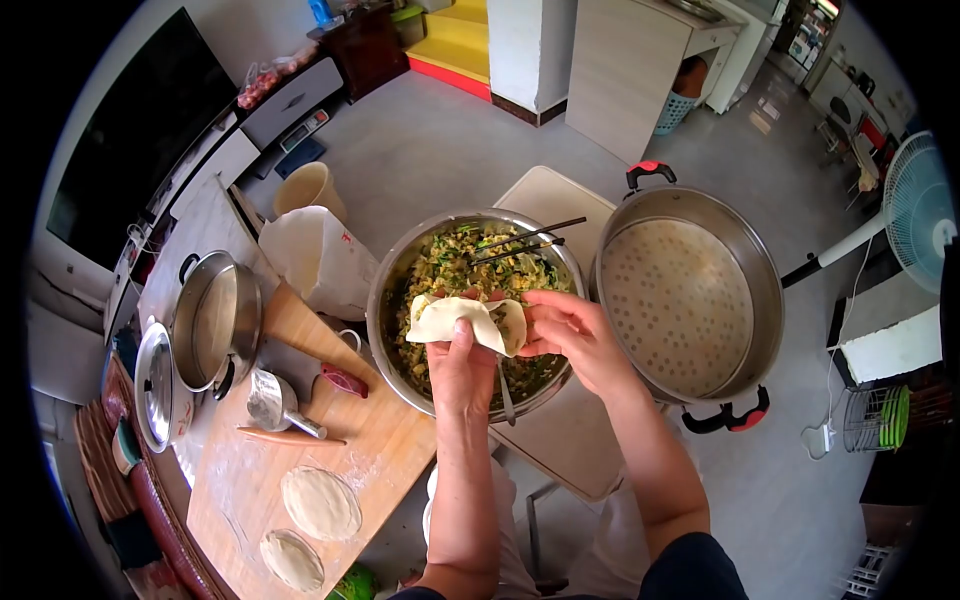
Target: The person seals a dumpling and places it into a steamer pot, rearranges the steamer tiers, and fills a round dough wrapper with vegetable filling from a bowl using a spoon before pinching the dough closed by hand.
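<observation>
The folded dough wrapper [445, 320] is above our metal bowl [379, 330]. Our left hand [463, 372] clamps it, thumb [461, 332] in front; our right hand [575, 335] is at its right end, but we cannot tell if these fingers [548, 305] pinch. Beside the bowl stands a large pot [683, 310].
</observation>
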The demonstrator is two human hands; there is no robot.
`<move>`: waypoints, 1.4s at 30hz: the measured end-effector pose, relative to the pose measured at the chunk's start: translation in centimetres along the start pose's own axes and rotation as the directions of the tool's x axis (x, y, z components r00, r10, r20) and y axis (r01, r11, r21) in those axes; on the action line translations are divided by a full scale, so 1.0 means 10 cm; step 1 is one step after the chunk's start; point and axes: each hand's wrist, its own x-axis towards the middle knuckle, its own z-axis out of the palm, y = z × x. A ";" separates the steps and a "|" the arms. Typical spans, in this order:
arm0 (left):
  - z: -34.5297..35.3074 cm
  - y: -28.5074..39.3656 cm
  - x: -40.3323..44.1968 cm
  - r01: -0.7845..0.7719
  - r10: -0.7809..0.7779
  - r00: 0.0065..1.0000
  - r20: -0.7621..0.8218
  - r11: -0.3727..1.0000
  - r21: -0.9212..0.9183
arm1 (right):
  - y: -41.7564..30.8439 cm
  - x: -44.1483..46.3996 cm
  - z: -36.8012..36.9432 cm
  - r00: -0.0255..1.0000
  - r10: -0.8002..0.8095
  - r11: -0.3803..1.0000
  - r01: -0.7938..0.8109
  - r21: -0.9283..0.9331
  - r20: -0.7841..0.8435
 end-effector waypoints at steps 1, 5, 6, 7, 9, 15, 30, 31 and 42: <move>-0.01 0.01 0.01 -0.004 0.004 1.000 -0.008 1.000 0.002 | -0.03 0.01 0.00 1.000 0.004 1.000 -0.004 -0.031 0.015; -0.02 0.02 0.02 -0.015 0.016 1.000 -0.021 1.000 0.003 | 0.02 0.02 -0.01 0.991 0.026 0.982 -0.049 -0.183 -0.129; -0.02 0.02 0.02 -0.024 0.024 0.999 -0.029 1.000 0.002 | 0.10 0.03 -0.09 0.985 0.027 0.968 -0.069 -0.243 -0.170; 0.00 0.03 0.02 -0.034 0.034 0.999 -0.038 0.999 0.000 | 0.17 0.06 -0.15 0.977 0.026 0.949 -0.090 -0.302 -0.209; 0.01 0.04 0.02 -0.049 0.048 0.998 -0.043 0.999 -0.004 | 0.29 0.06 -0.14 0.968 -0.246 0.691 0.142 -0.708 -0.046; 0.00 0.06 0.03 -0.087 0.085 0.995 -0.054 0.996 -0.021 | 0.32 0.04 0.08 0.953 -0.297 0.841 0.236 -0.486 -0.051; 0.11 0.00 -0.01 -0.098 0.098 0.995 -0.020 0.995 -0.009 | 0.31 0.04 0.23 0.934 -0.318 0.915 0.258 -0.310 -0.162; 0.12 0.00 -0.01 -0.096 0.096 0.995 -0.023 0.995 -0.010 | 0.30 0.03 0.22 0.946 -0.274 0.938 0.223 -0.267 -0.172; 0.10 -0.04 -0.02 -0.085 0.085 0.996 -0.017 0.996 -0.018 | 0.22 0.01 0.30 0.828 -0.538 0.748 0.385 -0.541 -0.155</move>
